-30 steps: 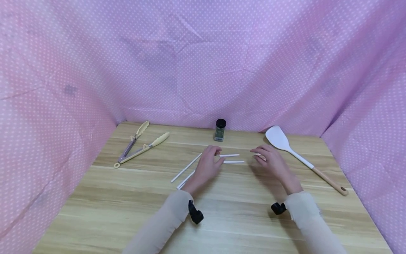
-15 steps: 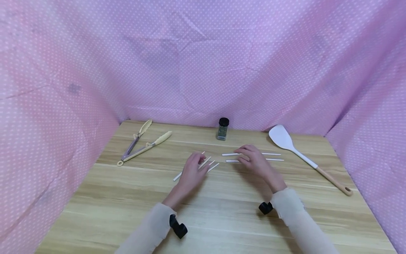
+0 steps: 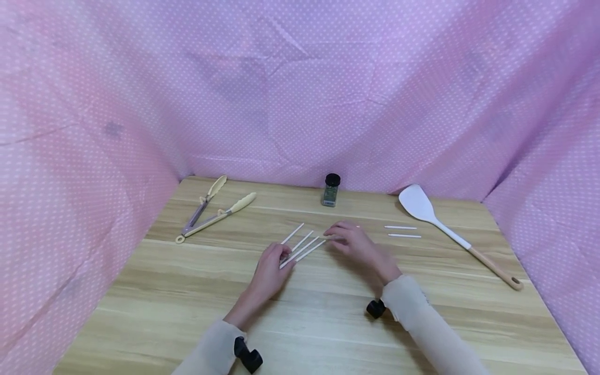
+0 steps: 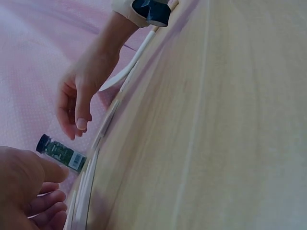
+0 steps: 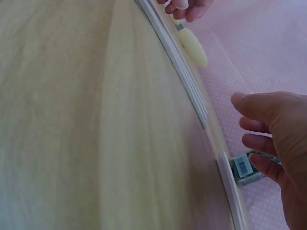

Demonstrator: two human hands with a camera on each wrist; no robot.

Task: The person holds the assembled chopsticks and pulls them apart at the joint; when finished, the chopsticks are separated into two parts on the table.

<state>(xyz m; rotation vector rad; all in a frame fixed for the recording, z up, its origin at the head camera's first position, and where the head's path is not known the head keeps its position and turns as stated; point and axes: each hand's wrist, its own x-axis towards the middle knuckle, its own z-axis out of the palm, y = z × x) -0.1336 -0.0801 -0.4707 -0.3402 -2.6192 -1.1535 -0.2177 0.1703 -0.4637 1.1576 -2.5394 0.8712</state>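
Several thin white sticks [image 3: 313, 249] lie slanted side by side on the wooden table, left of centre. My left hand [image 3: 271, 271] is over their near ends, its fingers loosely bent. In the left wrist view its thumb and fingertips look apart from the sticks. Two more white sticks [image 3: 404, 236] lie crosswise to the right, partly hidden by my right hand [image 3: 358, 249]. That hand hovers with relaxed, spread fingers around nothing, as the right wrist view also shows. Behind the hands stands a spice jar [image 3: 330, 192] with a black lid and green contents.
Tongs [image 3: 206, 224] with cream tips lie spread apart at the back left. On the right is a white spatula [image 3: 417, 202] with a wooden handle. Pink dotted cloth [image 3: 300, 104] hangs around the table's back and sides.
Both hands have shifted left. The left hand has drawn back toward the near ends of the slanted sticks, uncovering more of them. The right hand has passed leftward over the two crosswise sticks.
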